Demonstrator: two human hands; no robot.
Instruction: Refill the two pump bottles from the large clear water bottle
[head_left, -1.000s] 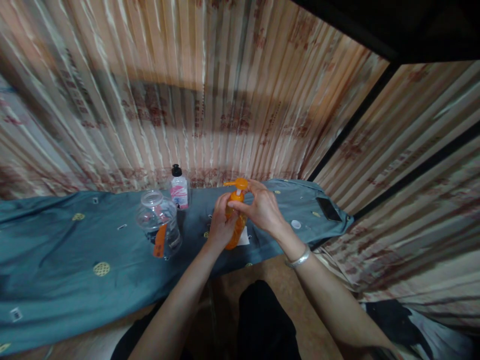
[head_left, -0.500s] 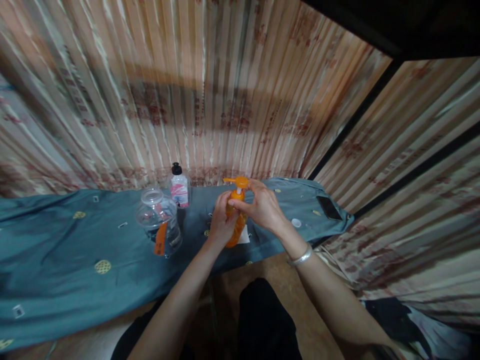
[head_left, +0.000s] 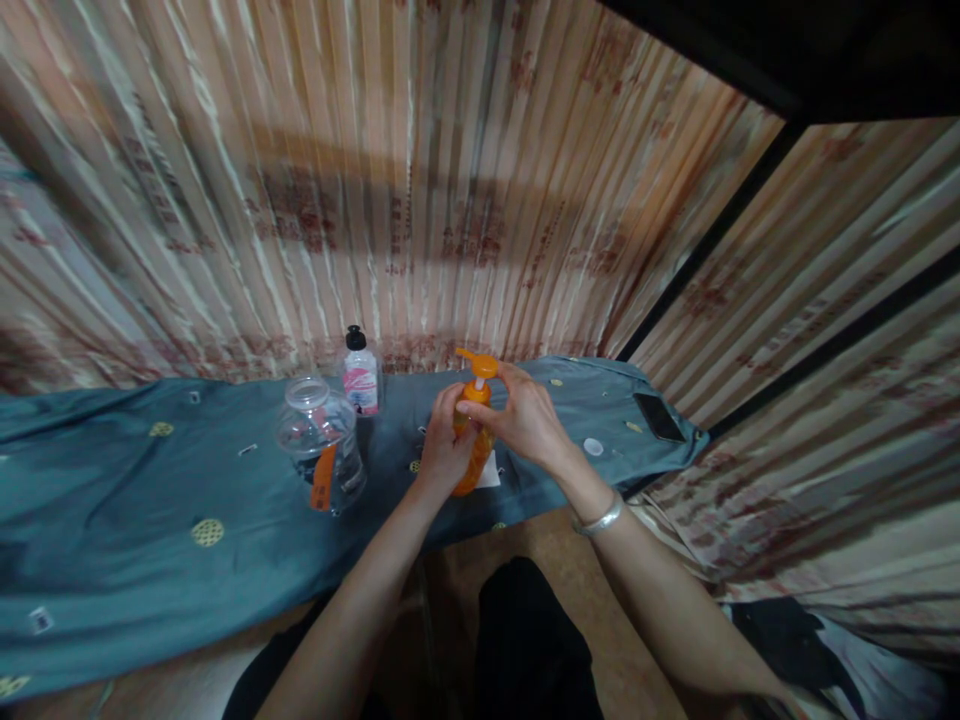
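Observation:
An orange pump bottle (head_left: 474, 470) stands upright, slightly tilted, on the teal cloth near its front edge. My left hand (head_left: 448, 440) is wrapped round the upper part of its body. With thumb and fingers, my right hand (head_left: 525, 412) grips the bottle at its collar, just below the pump head (head_left: 484, 366); some of those fingers are hidden behind it. The spout points left and slightly away from me. Beneath the bottle shows a white paper-like piece (head_left: 490, 472), partly covered.
To the left are a clear plastic jar (head_left: 306, 425) without a lid, bearing an orange label, and a clear bottle (head_left: 361, 380) with a black cap and pink label. A dark phone (head_left: 658, 416) and a small white disc (head_left: 592, 447) lie right. Behind hangs a pleated curtain (head_left: 450, 200).
The pump head has turned a little, its spout swinging from straight left to slightly away from me. Both hands keep nearly the same place on the bottle.

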